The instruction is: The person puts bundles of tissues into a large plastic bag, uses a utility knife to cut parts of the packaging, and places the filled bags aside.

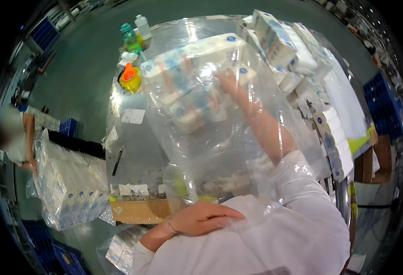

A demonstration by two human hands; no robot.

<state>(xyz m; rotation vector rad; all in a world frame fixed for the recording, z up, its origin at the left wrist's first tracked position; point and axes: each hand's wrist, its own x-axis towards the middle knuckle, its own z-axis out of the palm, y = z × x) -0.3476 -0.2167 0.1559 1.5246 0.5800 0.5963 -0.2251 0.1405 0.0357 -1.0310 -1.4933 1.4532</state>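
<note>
A large clear plastic bag lies across the metal table, its mouth towards my body. Inside it, at the far end, are white tissue packs with blue and orange print. My right hand and forearm reach deep into the bag. Through the film the hand appears against the packs, but glare and plastic blur its fingers. My left hand lies low in front of my shirt by the bag's near edge, its fingers stretched to the right. Whether it touches the film is hard to make out.
More tissue packs and rolls are piled at the right. A yellow pot with an orange top, a green bottle and a black pen are at left. Another person stands by a bagged stack.
</note>
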